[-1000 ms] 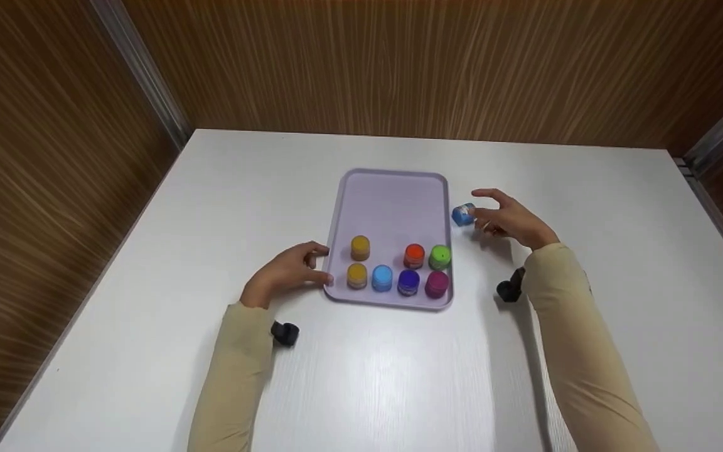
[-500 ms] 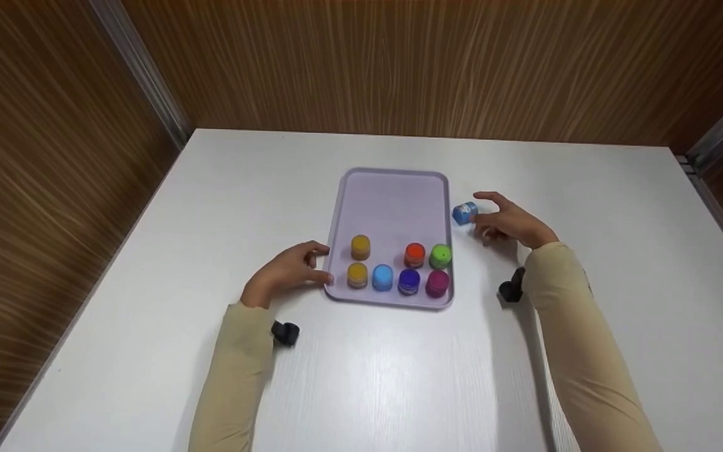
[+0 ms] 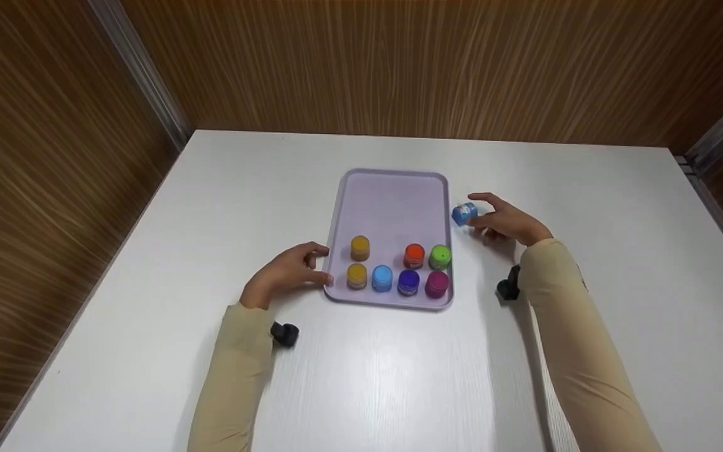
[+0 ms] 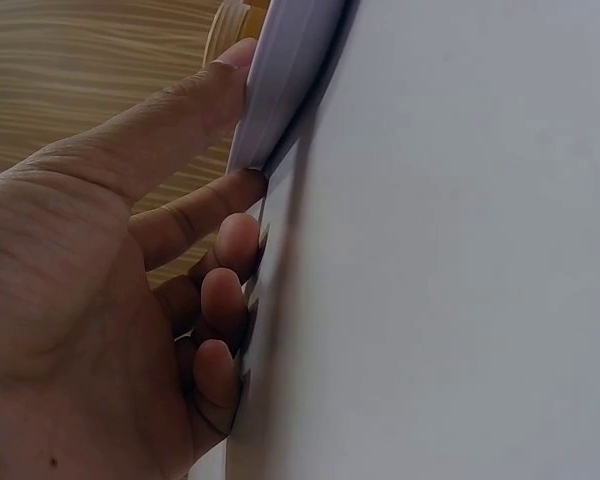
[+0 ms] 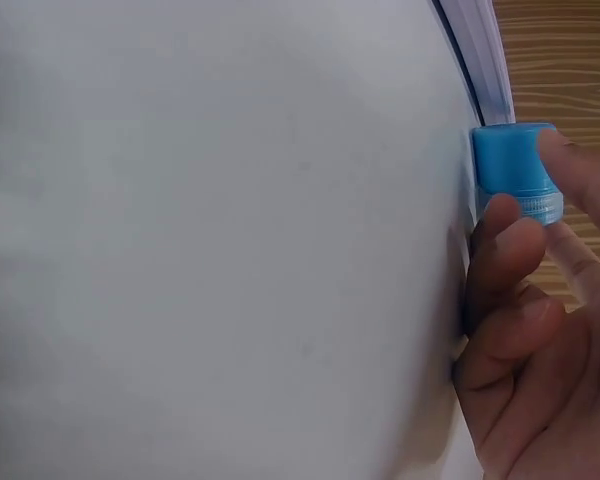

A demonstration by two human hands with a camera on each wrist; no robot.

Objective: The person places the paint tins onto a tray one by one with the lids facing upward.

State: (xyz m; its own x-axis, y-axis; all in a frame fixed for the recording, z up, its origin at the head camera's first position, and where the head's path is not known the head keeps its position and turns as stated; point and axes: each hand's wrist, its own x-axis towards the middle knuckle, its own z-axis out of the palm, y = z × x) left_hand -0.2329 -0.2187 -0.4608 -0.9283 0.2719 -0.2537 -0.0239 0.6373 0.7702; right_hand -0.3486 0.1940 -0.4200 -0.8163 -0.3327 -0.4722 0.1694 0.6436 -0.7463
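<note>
In the head view, a lilac tray [image 3: 386, 201] bears several small round paint jars, among them an orange-red jar [image 3: 414, 255] and a green jar [image 3: 440, 257]. At its left side is my left hand [image 3: 289, 270], with thumb and index fingertips apart along the rim. The left wrist view has the thumb on the rim and the index fingertip low against the outer wall. A blue jar [image 3: 464, 214] lies on its side just right of the tray. My right hand [image 3: 509, 223] is beside it, thumb [image 5: 585, 180] overlapping the jar and index finger arched apart behind it.
Nearer on the tray stand two ochre jars, a light blue jar [image 3: 382, 278], a dark blue jar [image 3: 408, 282] and a magenta jar [image 3: 437, 284]. The white table [image 3: 261, 188] meets wood-grain panels [image 3: 424, 69] at the back and left.
The blue jar has rolled slightly on its side beside the tray, more of its label showing. My right hand has shifted a little; my left hand stays at the tray's rim.
</note>
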